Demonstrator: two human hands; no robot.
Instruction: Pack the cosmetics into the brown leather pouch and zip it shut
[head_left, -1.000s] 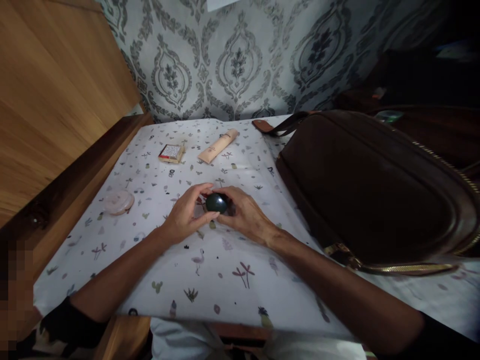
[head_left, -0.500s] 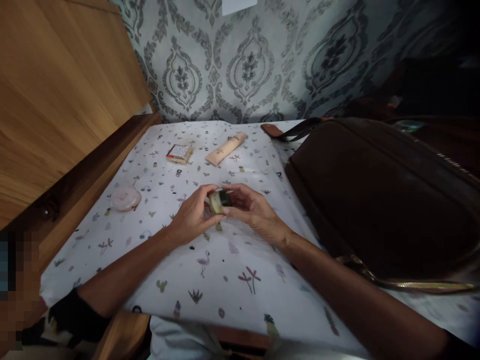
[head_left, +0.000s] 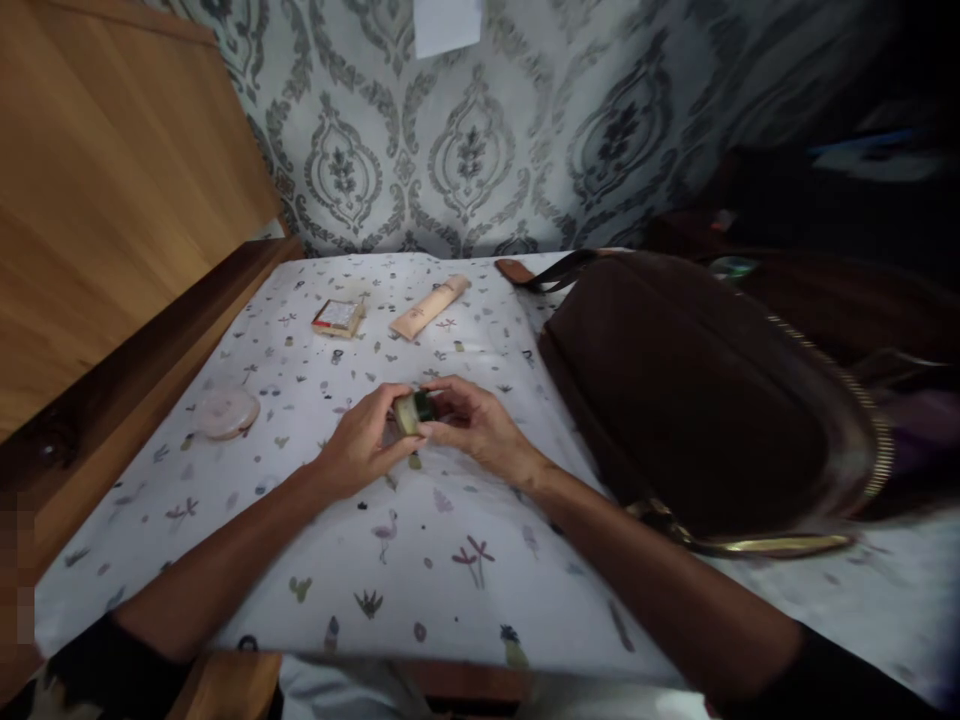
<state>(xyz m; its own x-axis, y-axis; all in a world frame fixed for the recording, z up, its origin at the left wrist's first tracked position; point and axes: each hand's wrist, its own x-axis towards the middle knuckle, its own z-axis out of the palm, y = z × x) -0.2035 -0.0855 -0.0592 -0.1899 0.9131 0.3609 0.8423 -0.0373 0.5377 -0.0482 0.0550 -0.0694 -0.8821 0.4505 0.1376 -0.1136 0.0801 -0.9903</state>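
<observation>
Jar [head_left: 409,413]: small, squat, round; pale yellow-green body, dark green lid; tipped on its side, lid toward the right, held above the cloth at the centre of the frame.

Cloth [head_left: 442,540]: white, printed with flamingos, palms, pineapples and cacti; lightly creased; spread over the middle and lower frame.

Tube [head_left: 429,307]: beige, smooth, flattened at one end; lying aslant, upper centre.

Case [head_left: 339,318]: square, silvery glittering top, gold-toned sides; left of the tube.

Disc [head_left: 229,412]: round, pale pink, glossy; left of the frame.

Bag [head_left: 690,390]: dark brown, leather-like, rounded, gold-toned zip; on the right.

Panel [head_left: 127,160]: grained wood, upper left.

Wallpaper [head_left: 525,130]: grey damask pattern, across the top; white paper [head_left: 448,27] upon it.

Left hand [head_left: 366,435]: half-curled, thumb and fingers gripping the jar's body from the left.

Right hand [head_left: 484,425]: loosely curved, fingertips and thumb closed about the lid from the right.
</observation>
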